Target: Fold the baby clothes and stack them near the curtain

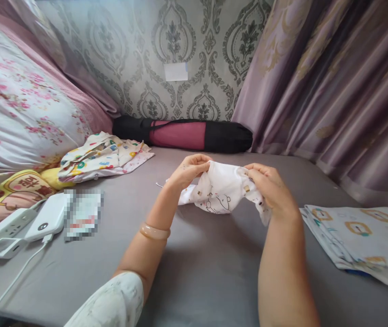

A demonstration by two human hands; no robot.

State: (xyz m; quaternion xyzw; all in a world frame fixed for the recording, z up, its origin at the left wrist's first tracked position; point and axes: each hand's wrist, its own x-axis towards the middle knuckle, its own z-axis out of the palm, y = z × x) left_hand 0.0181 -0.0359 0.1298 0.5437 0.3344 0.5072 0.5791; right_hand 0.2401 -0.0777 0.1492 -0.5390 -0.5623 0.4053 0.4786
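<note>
Above the smooth grey fabric-covered surface (201, 277), a small, thin-looking white fabric garment (226, 186) with brown print is held spread by its upper edge. For this to be done well, the edge is best drawn out evenly, with both held points level and only light tension applied, since such cloth would probably be pulled out of shape by a hard tug; the crumpled side parts are better left hanging free, so that no fold is trapped. By the left hand (187, 173), one end of the edge is pinched, thumb and fingers pressed together on it; by the right hand (271, 184), the other end is clamped likewise, a printed part hanging beside the palm. Whether the surface is touched by the garment's lower edge cannot be told. Farther back, a black and dark-pink cylindrical fabric bag (178, 135) is seen lying.
</note>
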